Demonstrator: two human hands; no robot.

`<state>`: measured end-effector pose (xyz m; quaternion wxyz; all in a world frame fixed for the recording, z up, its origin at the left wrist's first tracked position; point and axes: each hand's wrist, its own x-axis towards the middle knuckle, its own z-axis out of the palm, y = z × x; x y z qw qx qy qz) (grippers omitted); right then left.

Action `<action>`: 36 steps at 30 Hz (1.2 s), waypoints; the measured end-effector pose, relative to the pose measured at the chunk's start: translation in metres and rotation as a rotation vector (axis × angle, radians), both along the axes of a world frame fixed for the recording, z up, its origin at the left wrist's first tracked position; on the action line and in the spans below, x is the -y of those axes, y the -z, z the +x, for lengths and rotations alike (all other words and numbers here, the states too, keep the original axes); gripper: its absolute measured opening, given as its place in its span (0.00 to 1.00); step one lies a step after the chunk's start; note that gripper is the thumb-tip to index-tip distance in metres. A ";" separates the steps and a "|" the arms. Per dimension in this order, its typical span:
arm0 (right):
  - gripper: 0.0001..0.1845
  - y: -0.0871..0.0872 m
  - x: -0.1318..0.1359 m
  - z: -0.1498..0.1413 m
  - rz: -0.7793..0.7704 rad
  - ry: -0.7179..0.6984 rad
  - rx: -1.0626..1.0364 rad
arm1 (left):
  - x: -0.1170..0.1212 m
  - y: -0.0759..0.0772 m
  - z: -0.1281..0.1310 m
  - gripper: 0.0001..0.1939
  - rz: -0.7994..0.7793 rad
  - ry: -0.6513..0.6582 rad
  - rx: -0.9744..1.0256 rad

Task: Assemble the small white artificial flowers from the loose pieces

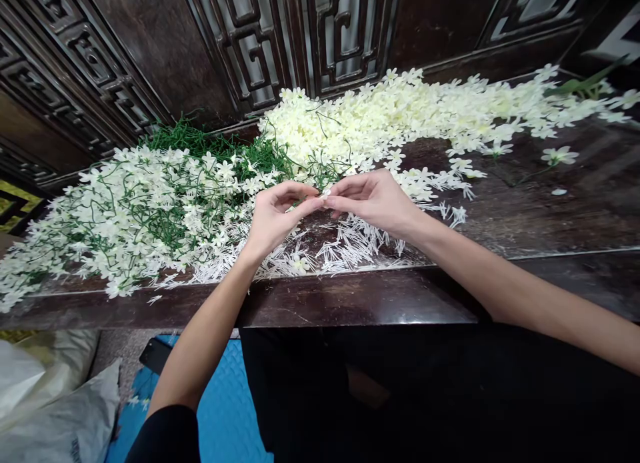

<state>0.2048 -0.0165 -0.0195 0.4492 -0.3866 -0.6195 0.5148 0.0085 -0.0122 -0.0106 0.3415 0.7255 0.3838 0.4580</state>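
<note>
My left hand (280,213) and my right hand (373,199) meet fingertip to fingertip above the dark wooden bench (530,213). Thumbs and forefingers of both are pinched on a small white piece (327,194), too small to tell whether it is a petal or a stamen. Just beyond the fingers lie thin green plastic stems (320,169). Beneath and in front of the hands are scattered white stamens (350,246). Left of my left hand is a heap of white artificial flowers on green stems (150,209). Behind my right hand spreads a pile of loose cream blossoms (400,116).
A carved wooden backrest (345,36) rises behind the flowers. More green stems (195,141) are heaped at the back left. A single flower (559,156) lies to the right. Below are a blue mat (230,403), a dark phone (156,355) and white sacks (65,409).
</note>
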 end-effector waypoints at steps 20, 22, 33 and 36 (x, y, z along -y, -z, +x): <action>0.03 -0.006 0.002 -0.001 0.082 0.130 0.131 | -0.003 0.004 -0.003 0.06 -0.216 0.012 0.107; 0.03 -0.006 0.002 -0.001 0.081 0.124 0.141 | -0.003 0.004 -0.003 0.07 -0.222 0.035 0.110; 0.03 -0.004 0.003 -0.001 0.091 0.072 0.137 | 0.000 0.003 0.000 0.08 -0.151 0.020 -0.028; 0.04 -0.004 0.004 -0.002 0.100 0.076 0.150 | 0.001 0.003 0.001 0.08 -0.052 -0.028 -0.120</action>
